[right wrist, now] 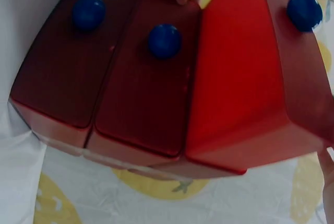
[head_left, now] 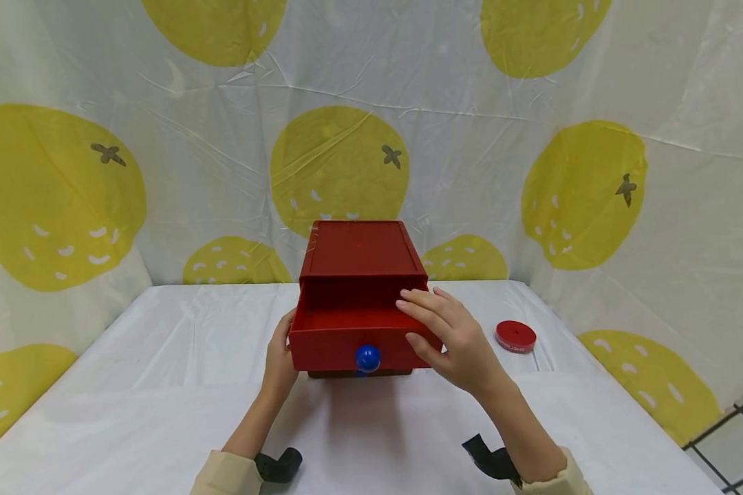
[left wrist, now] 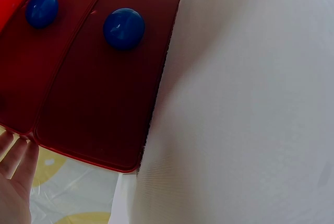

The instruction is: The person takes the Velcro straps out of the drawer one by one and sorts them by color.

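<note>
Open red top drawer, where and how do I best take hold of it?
Probably by the round blue knob, pinched straight from the front: it juts toward you from the middle of the top drawer's front panel and is uncovered, so fingers should close around it easily.

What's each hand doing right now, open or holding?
Left hand: open, fingers against the left side of the red drawer cabinet.
Right hand: open, fingers extended at the pulled-out top drawer's right front corner; contact unclear.
</note>
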Motion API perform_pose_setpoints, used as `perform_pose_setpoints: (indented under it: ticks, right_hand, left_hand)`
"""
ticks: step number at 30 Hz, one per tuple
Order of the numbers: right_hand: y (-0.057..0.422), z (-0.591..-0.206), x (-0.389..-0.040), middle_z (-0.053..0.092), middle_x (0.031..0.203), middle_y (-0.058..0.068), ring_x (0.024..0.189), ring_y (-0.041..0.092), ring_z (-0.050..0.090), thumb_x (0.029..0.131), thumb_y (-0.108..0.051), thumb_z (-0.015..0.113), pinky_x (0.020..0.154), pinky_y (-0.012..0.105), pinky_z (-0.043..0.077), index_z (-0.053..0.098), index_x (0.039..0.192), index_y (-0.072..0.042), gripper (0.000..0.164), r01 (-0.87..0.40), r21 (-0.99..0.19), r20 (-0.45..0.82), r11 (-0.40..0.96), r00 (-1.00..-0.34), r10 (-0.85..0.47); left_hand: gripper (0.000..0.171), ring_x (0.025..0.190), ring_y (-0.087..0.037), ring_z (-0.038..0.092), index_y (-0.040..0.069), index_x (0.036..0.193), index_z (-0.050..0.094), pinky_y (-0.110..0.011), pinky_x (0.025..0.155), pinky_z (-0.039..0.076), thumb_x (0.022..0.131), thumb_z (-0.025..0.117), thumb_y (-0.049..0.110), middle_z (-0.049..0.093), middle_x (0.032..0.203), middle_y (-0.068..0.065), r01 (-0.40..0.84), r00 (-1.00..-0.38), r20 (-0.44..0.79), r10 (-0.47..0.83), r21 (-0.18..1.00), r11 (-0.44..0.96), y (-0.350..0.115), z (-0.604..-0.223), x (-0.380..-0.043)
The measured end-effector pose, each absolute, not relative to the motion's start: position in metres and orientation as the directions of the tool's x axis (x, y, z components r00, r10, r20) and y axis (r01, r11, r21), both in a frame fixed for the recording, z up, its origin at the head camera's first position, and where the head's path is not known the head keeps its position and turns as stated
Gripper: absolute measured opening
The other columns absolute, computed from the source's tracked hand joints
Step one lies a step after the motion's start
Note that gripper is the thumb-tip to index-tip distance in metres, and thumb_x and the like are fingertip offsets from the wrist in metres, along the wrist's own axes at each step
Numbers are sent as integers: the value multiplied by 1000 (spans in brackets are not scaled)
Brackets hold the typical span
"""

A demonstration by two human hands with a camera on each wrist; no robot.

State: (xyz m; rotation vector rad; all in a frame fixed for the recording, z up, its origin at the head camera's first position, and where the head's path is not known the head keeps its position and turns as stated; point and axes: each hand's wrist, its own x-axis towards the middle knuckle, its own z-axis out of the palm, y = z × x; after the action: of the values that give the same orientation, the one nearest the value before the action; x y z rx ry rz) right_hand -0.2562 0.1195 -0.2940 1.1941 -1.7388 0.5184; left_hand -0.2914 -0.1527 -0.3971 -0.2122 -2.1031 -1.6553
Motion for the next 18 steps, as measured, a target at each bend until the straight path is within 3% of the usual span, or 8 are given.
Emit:
perform_pose_setpoints:
  ticks: [12, 18]
  right_hand:
    - [101, -306, -254, 59, 120, 11, 111, 24, 54, 94, -33, 44, 104, 39, 34, 61, 114, -11, 35, -821, 316, 842, 475, 12, -540]
    - [98, -307, -256, 62, 116, 8, 109, 24, 56, 94, -29, 45, 93, 46, 39, 64, 111, -14, 30, -784, 373, 839, 497, 57, -541]
  left_hand:
    - [44, 127, -28, 41, 6, 135, 38, -46, 96, 42, 92, 47, 7, 43, 138, -13, 343, -910, 386, -149, 905, 250, -144, -372, -271]
    - [43, 125, -29, 42, 3, 134, 39, -46, 96, 42, 92, 47, 6, 44, 136, -15, 371, -897, 415, -150, 893, 256, -147, -376, -274]
